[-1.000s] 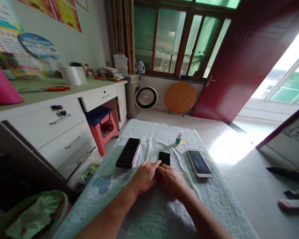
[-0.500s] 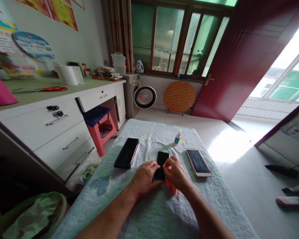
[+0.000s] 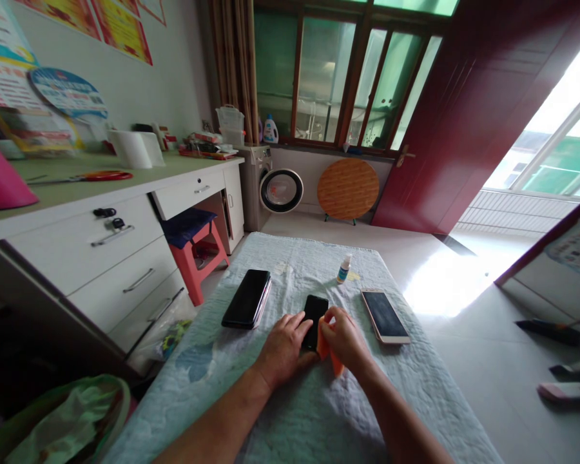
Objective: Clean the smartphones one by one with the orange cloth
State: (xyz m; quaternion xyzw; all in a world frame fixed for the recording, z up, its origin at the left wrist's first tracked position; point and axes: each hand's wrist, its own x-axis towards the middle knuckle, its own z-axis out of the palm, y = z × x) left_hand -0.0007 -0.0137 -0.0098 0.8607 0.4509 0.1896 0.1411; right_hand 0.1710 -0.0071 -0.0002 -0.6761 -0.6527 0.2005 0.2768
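Fingers of the left hand (image 3: 285, 345) lie flat, pinning the black phone (image 3: 315, 308) at the middle of the table (image 3: 290, 419). The right hand (image 3: 347, 338) pinches an orange cloth (image 3: 330, 356) against it. Light, even strokes seem best.

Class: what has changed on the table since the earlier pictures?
The right hand now grips an orange cloth, unseen a second ago, and slid forward beside the small black phone. The left hand stays on that phone; the large black phone, gold phone and bottle are unmoved.

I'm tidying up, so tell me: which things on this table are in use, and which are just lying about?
In use: small black phone, orange cloth, left hand, right hand.
Lying about: large black phone, gold phone, small bottle.
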